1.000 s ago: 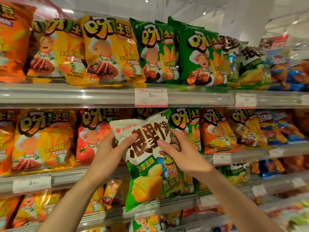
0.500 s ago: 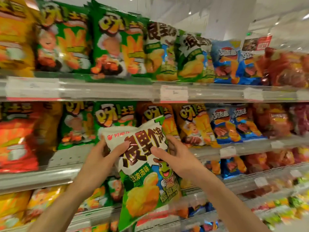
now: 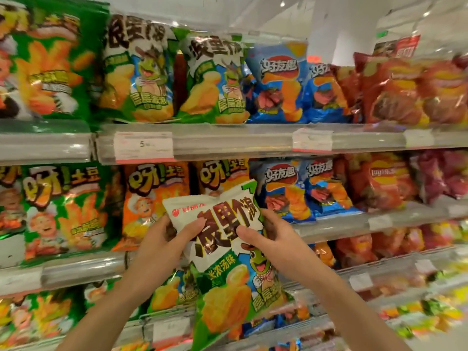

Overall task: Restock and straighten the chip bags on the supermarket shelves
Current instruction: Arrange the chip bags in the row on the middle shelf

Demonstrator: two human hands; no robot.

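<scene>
Since half a second ago the view has swung rightward along the shelving, so two matching bags now sit on the shelf above the hands, while the held bag stays in the same two-handed grip. Both hands are closed on one white-and-green crinkled foil chip bag [image 3: 228,259] with a cartoon frog and yellow chips printed on it: the left hand [image 3: 164,247] pinches its upper left edge, thumb across the front, and the right hand [image 3: 271,239] pinches its upper right edge, thumb also on the front. The bag hangs tilted, top leaning left, in front of the middle shelf.

Just behind the hands stand two orange foil chip bags [image 3: 154,198] with a chef figure. Left of the left hand is one green foil chip bag [image 3: 65,211] of the same brand. Right of the right hand are two blue foil chip bags [image 3: 304,191], then red bags, blurred.

Above the hands runs a clear plastic shelf rail [image 3: 228,140] carrying three white price tags [image 3: 144,146]. On that upper shelf, two white-and-green frog bags [image 3: 174,74] stand upright side by side, with two more blue bags to their right.
</scene>
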